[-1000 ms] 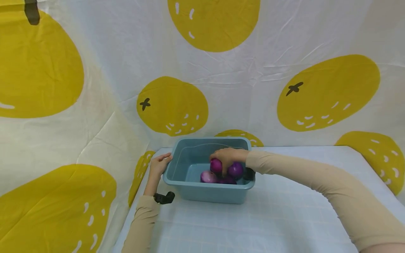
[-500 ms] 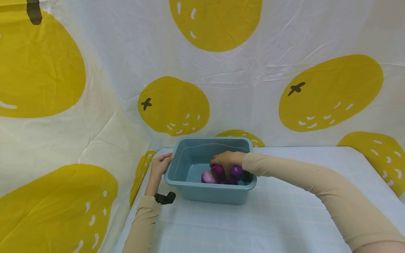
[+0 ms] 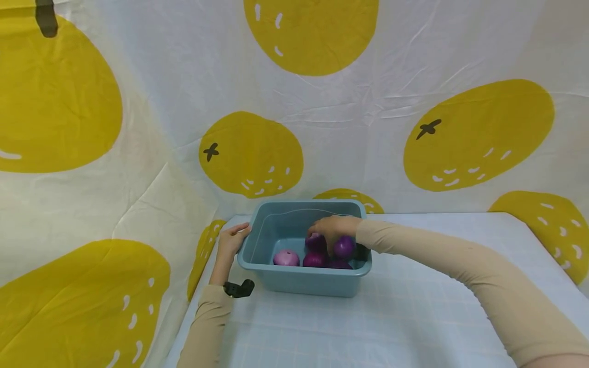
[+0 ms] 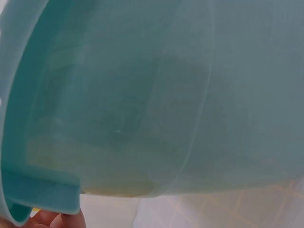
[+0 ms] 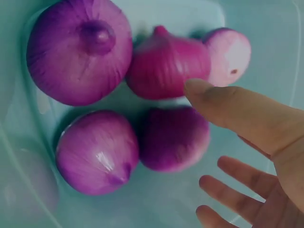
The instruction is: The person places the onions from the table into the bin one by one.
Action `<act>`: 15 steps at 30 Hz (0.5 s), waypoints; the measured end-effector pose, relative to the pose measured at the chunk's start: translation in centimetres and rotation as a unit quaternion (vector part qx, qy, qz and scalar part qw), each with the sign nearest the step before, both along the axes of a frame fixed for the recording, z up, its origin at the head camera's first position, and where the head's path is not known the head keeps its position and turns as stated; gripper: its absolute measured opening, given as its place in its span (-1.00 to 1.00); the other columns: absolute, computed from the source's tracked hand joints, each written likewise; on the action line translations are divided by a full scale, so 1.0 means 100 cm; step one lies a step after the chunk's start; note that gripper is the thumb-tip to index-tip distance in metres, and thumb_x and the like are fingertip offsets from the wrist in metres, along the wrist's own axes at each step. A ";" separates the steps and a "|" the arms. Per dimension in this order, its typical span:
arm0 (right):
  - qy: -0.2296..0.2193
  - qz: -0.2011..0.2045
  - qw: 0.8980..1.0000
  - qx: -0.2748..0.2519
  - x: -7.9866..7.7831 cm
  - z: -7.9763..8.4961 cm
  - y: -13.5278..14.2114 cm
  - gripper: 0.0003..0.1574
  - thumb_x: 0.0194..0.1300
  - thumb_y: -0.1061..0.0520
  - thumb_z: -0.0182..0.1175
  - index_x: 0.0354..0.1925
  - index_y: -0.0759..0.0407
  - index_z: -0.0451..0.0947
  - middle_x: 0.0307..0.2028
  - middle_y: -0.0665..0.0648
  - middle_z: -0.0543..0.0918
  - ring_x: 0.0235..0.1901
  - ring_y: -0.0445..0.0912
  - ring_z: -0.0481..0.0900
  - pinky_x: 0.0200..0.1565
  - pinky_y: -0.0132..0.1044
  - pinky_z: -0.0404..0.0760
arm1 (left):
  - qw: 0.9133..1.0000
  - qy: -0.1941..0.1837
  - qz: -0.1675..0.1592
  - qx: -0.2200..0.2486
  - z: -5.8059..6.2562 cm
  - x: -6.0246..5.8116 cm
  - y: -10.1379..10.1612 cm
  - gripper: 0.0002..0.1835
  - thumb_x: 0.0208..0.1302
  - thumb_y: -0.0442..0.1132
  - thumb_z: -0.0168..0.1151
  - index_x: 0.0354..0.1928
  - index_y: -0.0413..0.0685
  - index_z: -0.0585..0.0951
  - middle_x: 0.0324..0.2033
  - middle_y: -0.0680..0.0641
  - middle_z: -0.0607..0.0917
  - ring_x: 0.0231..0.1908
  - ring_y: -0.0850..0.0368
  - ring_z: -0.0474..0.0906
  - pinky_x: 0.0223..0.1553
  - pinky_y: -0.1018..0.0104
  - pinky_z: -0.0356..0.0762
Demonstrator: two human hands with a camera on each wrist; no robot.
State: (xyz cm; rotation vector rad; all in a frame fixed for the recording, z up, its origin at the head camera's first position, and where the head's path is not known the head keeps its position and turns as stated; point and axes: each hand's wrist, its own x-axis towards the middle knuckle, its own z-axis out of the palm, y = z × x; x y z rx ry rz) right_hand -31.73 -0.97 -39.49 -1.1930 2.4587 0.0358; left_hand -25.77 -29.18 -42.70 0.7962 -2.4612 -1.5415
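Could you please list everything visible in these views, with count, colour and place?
red onions: five, purple, one paler pink; inside the tub, four clustered at its right, the pale one apart at the left.
tub: one, blue-grey plastic; on the table near the back-left corner.
table: one, white cover with a faint grid.
backdrop: one, white cloth with large yellow fruit prints; behind and to the left.
left hand: grips the tub's left rim.
right hand: open above the clustered onions, holding none.
wrist cameras: black, one visible on each wrist.
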 end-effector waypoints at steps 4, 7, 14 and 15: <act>0.007 0.000 1.000 0.008 -0.001 0.007 0.002 -0.13 -0.16 0.08 0.43 0.17 -0.16 0.33 0.15 0.04 0.43 0.06 -0.04 0.39 0.02 -0.06 0.48 | 1.000 -0.001 -0.002 -0.002 -0.001 0.000 -0.004 -0.61 0.16 -0.05 0.19 0.02 0.00 0.58 0.10 -0.18 0.53 0.00 -0.10 0.50 0.04 0.05 0.46; 0.003 -0.001 1.000 0.004 -0.001 0.012 0.004 -0.14 -0.12 0.08 0.40 0.18 -0.17 0.31 0.20 0.05 0.39 0.10 -0.05 0.36 0.06 -0.08 0.44 | 1.000 0.000 -0.009 -0.006 -0.002 -0.001 -0.007 -0.60 0.16 -0.03 0.19 0.02 0.00 0.58 0.10 -0.18 0.52 0.00 -0.11 0.50 0.03 0.05 0.46; -0.010 -0.002 1.000 0.003 -0.002 0.021 0.010 -0.24 0.06 -0.06 0.27 0.24 -0.13 0.27 0.28 0.06 0.30 0.26 -0.03 0.25 0.23 -0.09 0.29 | 1.000 0.000 -0.014 -0.011 0.000 0.001 -0.010 -0.59 0.16 -0.03 0.19 0.03 -0.01 0.57 0.08 -0.22 0.53 -0.02 -0.13 0.51 0.00 0.04 0.47; -0.012 -0.001 1.000 0.001 -0.002 0.022 0.011 -0.25 0.09 -0.07 0.24 0.24 -0.11 0.26 0.28 0.07 0.30 0.28 -0.02 0.23 0.24 -0.09 0.26 | 1.000 0.001 -0.014 -0.012 0.000 0.001 -0.010 -0.59 0.16 -0.03 0.19 0.03 -0.02 0.57 0.08 -0.23 0.53 -0.02 -0.14 0.52 0.00 0.04 0.47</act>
